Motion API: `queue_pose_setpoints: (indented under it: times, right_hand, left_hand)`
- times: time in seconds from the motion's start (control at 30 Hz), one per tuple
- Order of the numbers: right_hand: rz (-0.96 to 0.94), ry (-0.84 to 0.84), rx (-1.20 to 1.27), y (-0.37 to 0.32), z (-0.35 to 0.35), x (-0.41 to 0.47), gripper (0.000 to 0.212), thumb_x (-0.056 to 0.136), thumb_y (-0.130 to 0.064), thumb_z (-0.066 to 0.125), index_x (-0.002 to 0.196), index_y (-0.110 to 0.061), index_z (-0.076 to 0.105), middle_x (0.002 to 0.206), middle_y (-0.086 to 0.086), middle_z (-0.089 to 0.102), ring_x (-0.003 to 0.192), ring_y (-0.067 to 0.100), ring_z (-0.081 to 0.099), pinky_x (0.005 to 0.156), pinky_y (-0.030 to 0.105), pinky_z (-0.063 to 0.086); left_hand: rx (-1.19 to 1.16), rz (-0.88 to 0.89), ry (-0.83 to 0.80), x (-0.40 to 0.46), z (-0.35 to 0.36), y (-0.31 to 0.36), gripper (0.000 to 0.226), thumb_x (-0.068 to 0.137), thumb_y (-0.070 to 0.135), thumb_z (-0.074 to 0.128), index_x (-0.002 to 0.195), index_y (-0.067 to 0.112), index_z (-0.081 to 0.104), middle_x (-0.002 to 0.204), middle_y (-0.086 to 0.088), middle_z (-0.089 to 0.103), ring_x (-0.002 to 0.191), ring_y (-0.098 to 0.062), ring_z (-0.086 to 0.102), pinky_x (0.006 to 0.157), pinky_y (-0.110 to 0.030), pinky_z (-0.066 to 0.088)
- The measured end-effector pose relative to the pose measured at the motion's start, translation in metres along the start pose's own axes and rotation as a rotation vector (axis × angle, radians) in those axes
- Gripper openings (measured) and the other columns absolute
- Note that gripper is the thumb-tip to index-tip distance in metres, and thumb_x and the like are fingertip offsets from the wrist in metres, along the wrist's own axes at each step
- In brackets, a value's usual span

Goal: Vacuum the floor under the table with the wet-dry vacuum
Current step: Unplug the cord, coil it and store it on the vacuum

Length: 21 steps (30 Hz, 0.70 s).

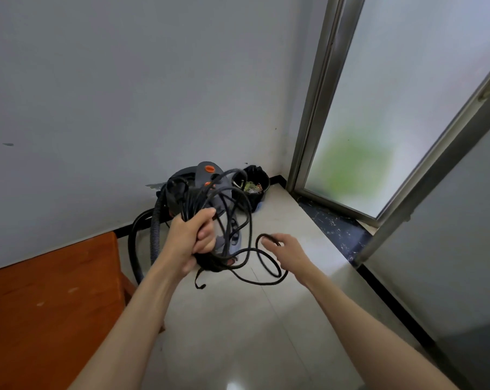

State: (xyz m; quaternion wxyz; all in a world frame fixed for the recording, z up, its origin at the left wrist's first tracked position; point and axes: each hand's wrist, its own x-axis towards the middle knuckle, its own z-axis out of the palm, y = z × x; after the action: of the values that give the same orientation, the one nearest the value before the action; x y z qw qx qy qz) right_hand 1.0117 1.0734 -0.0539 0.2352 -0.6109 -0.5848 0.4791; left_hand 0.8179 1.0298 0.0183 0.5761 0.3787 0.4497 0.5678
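The grey wet-dry vacuum with orange buttons stands on the floor in the corner by the wall, largely hidden behind a bundle of cable. Its ribbed grey hose and a black tube curve down on its left. My left hand grips a coiled bundle of the black power cord, held up in front of the vacuum. My right hand pinches one loose loop of the same cord, which trails down and to the left. The orange-brown wooden table fills the lower left.
A small black bin with rubbish sits in the corner right of the vacuum. A frosted-glass door in a metal frame stands open on the right, above a dark stone threshold. Pale floor tiles lie underfoot.
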Motion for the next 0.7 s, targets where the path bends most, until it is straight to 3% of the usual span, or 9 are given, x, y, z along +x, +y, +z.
queue_pose_setpoints:
  times: [0.03,0.1,0.23,0.33,0.43,0.57,0.63,0.7]
  right_hand:
    - [-0.024,-0.026,-0.039,0.001,0.005,-0.002,0.038,0.095,-0.031,0.055,0.093,0.005,0.066,0.08,0.019,0.064,0.066,0.019,0.052,0.063,0.03,0.04]
    - [0.027,-0.166,0.031,0.001,0.011,-0.01,0.046,0.098,-0.042,0.046,0.083,-0.005,0.069,0.085,0.011,0.072,0.067,0.01,0.054,0.06,0.022,0.037]
    - [0.157,-0.495,0.438,0.015,0.014,-0.017,0.044,0.102,-0.038,0.033,0.081,-0.009,0.056,0.062,0.005,0.064,0.061,0.017,0.049,0.054,0.026,0.027]
    - [0.176,-0.553,0.554,0.032,0.002,-0.019,0.025,0.1,-0.022,0.04,0.084,-0.007,0.052,0.059,0.001,0.056,0.059,0.014,0.051,0.056,0.025,0.029]
    - [0.167,-0.64,0.664,0.04,-0.01,-0.023,0.017,0.084,-0.021,0.051,0.085,-0.005,0.056,0.058,0.0,0.054,0.061,0.016,0.05,0.057,0.022,0.036]
    - [0.138,-0.813,0.514,0.046,-0.01,-0.029,0.017,0.081,-0.022,0.052,0.087,-0.007,0.056,0.068,-0.003,0.065,0.069,0.011,0.063,0.054,0.018,0.035]
    - [0.173,-0.753,0.399,0.048,-0.005,-0.027,0.014,0.085,-0.023,0.054,0.086,-0.009,0.057,0.07,-0.004,0.066,0.066,0.006,0.06,0.051,0.016,0.032]
    - [0.208,-0.53,0.314,0.045,0.0,-0.022,0.015,0.094,-0.018,0.053,0.084,-0.008,0.059,0.065,-0.002,0.059,0.058,0.006,0.052,0.047,0.017,0.027]
  left_hand:
    - [-0.021,0.02,-0.005,0.0,0.002,0.005,0.055,0.095,0.006,0.043,0.041,0.016,0.034,0.034,0.004,0.025,0.026,-0.006,0.017,0.037,-0.021,0.011]
    - [-0.053,0.071,0.012,0.002,0.005,0.014,0.053,0.094,0.006,0.044,0.043,0.014,0.034,0.035,0.003,0.025,0.025,-0.006,0.018,0.037,-0.02,0.012]
    - [-0.102,0.169,0.067,0.012,0.002,0.024,0.049,0.093,0.006,0.047,0.046,0.014,0.036,0.037,0.003,0.029,0.026,-0.006,0.02,0.034,-0.015,0.016]
    - [-0.139,0.2,0.106,0.018,-0.007,0.029,0.052,0.094,0.007,0.046,0.044,0.018,0.038,0.037,0.006,0.031,0.027,-0.004,0.021,0.034,-0.015,0.017]
    - [-0.228,0.218,0.121,0.021,-0.012,0.032,0.051,0.094,0.009,0.045,0.044,0.021,0.039,0.037,0.008,0.031,0.028,-0.003,0.021,0.033,-0.017,0.017]
    - [-0.391,0.195,0.154,0.023,-0.013,0.038,0.05,0.093,0.011,0.045,0.045,0.023,0.041,0.036,0.01,0.031,0.027,-0.002,0.02,0.033,-0.016,0.015]
    - [-0.41,0.166,0.129,0.024,-0.01,0.038,0.05,0.094,0.012,0.044,0.045,0.023,0.041,0.036,0.01,0.03,0.026,-0.002,0.02,0.032,-0.016,0.015]
    - [-0.339,0.119,0.051,0.022,-0.003,0.033,0.051,0.094,0.013,0.044,0.043,0.023,0.041,0.035,0.01,0.03,0.025,-0.001,0.02,0.031,-0.015,0.016]
